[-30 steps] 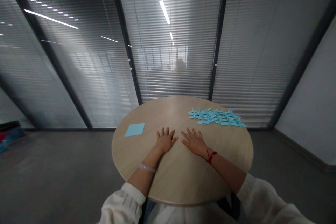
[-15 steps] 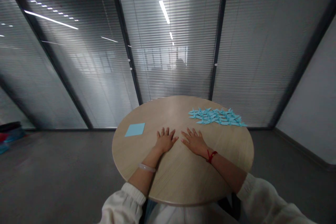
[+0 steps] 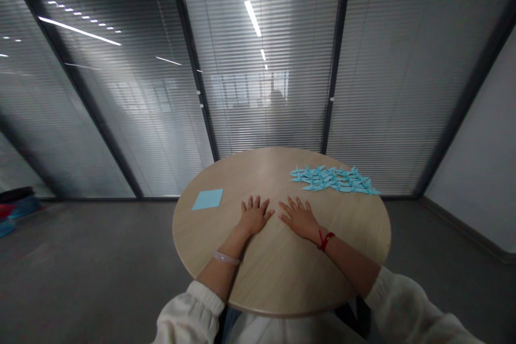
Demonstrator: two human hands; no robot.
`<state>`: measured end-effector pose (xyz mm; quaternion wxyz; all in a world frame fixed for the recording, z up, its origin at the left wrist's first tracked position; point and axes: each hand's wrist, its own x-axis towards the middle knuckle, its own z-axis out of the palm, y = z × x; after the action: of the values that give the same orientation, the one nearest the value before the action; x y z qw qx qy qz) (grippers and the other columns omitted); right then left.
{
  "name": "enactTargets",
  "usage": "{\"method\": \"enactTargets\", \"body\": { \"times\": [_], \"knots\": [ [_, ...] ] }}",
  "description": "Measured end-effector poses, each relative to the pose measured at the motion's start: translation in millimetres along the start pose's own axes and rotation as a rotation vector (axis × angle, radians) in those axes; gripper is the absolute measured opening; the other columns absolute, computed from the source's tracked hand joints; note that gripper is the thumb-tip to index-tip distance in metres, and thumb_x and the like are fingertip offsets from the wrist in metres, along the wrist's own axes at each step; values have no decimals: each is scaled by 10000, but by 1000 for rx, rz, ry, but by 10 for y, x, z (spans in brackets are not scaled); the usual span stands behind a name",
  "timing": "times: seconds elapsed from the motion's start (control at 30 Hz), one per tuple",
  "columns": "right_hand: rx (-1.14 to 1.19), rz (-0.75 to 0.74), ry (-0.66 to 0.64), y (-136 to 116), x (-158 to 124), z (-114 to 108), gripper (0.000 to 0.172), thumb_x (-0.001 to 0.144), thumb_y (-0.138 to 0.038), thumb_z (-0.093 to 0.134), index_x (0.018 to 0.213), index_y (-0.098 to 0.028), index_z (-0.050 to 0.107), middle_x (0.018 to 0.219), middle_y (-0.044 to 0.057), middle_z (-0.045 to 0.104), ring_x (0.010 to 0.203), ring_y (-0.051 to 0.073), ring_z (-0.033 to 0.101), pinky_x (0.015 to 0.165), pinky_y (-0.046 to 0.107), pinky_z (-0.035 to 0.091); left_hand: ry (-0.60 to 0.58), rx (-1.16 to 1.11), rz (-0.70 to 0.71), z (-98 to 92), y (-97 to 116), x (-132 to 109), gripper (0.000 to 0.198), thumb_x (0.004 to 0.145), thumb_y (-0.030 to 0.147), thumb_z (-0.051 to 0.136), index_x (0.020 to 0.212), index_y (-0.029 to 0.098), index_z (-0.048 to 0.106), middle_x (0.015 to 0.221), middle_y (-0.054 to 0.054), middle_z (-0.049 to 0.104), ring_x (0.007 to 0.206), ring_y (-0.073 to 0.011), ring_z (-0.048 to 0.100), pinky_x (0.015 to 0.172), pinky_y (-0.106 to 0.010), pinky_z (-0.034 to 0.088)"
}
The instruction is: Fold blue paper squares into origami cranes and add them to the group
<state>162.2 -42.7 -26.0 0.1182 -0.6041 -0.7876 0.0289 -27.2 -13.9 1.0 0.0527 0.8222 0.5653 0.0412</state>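
Both hands rest palm down on a round wooden table (image 3: 282, 279), fingers spread and holding nothing. My left hand (image 3: 254, 217) lies left of the table's middle, with a pale bangle (image 3: 226, 258) on the wrist. To its left is a flat, light blue sheet of paper (image 3: 207, 199). My right hand (image 3: 300, 219) sits a short way from the left one, the two not touching; a red string bracelet (image 3: 324, 239) circles that wrist. Beyond it, toward the far right edge, several light blue folded paper cranes (image 3: 331, 178) lie close together in rows.
Behind the table stands a glass partition with closed blinds (image 3: 266, 123) and dark frames. A white wall (image 3: 479, 161) rises on the right. Dark, red and blue items (image 3: 18, 207) are on the grey floor (image 3: 100, 258) at the far left.
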Motion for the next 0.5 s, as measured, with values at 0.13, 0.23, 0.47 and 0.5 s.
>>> {"method": "enactTargets", "body": {
  "times": [0.13, 0.23, 0.47, 0.5],
  "knots": [
    [15, -12, 17, 11, -3, 9, 581, 929, -576, 243, 1435, -301, 320, 1526, 108, 243, 1393, 379, 183, 1067, 622, 116, 6, -7, 1, 7, -6, -2, 631, 903, 582, 248, 1440, 258, 323, 1527, -153, 214, 1402, -390, 110, 1059, -628, 96],
    [26, -6, 35, 15, -3, 14, 591, 927, -567, 274, 1447, -286, 296, 1517, 118, 265, 1387, 383, 203, 1066, 625, 128, 21, -19, 15, 8, -30, 9, 612, 901, 576, 277, 1422, 266, 356, 1516, -140, 260, 1398, -380, 150, 1060, -618, 120],
    [91, -36, 181, -1, 2, -29, 540, 961, -432, 281, 1468, -251, 230, 1474, 107, 363, 1371, 301, 292, 1086, 585, 159, 345, -48, -100, -74, -442, 121, 477, 892, 342, 446, 1332, 161, 477, 1327, -158, 523, 1205, -260, 492, 991, -368, 365],
    [98, -46, 204, -4, 3, -37, 528, 963, -408, 286, 1463, -244, 243, 1465, 102, 381, 1366, 287, 306, 1094, 570, 157, 402, -48, -185, -95, -550, 128, 471, 880, 316, 463, 1316, 139, 490, 1292, -166, 548, 1156, -262, 527, 956, -359, 389]
  ]
}}
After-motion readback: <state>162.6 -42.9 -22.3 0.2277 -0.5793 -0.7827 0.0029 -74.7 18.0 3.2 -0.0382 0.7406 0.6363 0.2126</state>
